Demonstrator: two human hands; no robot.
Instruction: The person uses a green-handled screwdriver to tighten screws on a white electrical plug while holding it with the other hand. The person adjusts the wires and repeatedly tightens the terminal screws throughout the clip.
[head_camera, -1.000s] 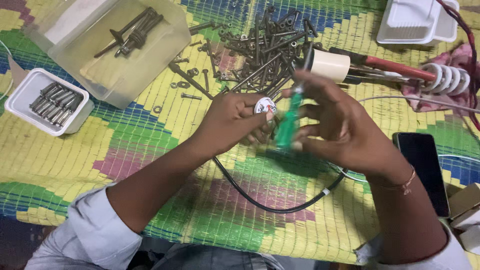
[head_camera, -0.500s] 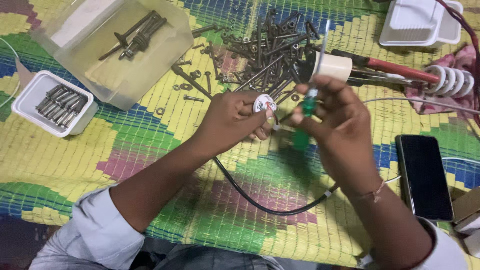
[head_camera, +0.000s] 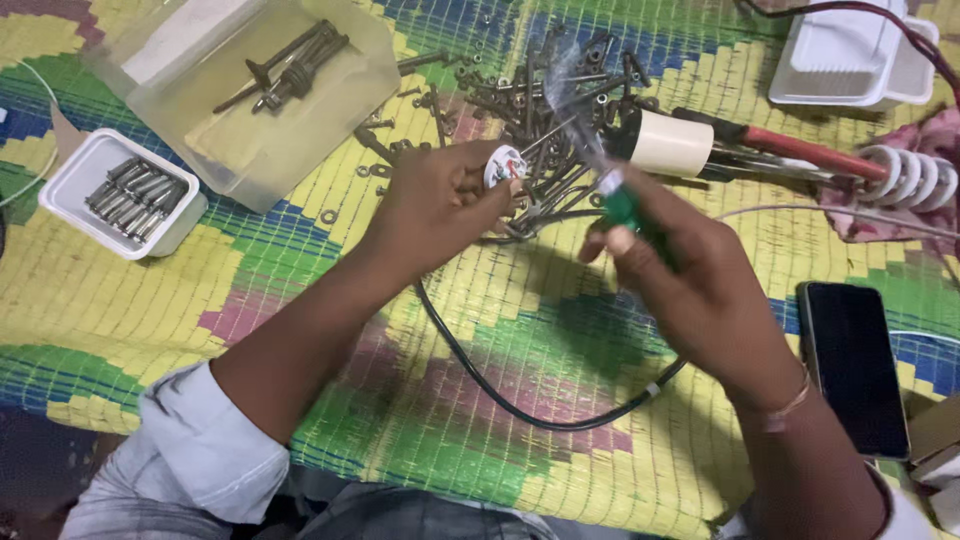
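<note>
The mat (head_camera: 330, 260) is woven, rough and matt, in many colours. The screws (head_camera: 560, 90) on it are dull grey metal. The screwdriver handle (head_camera: 628, 208) is green glossy plastic. The cable (head_camera: 520, 405) has a smooth black rubber skin. The phone (head_camera: 850, 365) has a glossy dark glass face. The two trays (head_camera: 850, 60) look like white smooth plastic.

I see even, fairly bright light from above, with soft shadows under my arms on the woven mat (head_camera: 300, 300). My right hand (head_camera: 690, 290) and the green screwdriver (head_camera: 625, 205) smear with motion blur, while the screw pile (head_camera: 540, 110) looks slightly soft. The phone (head_camera: 852, 365) screen shows faint glare.
</note>
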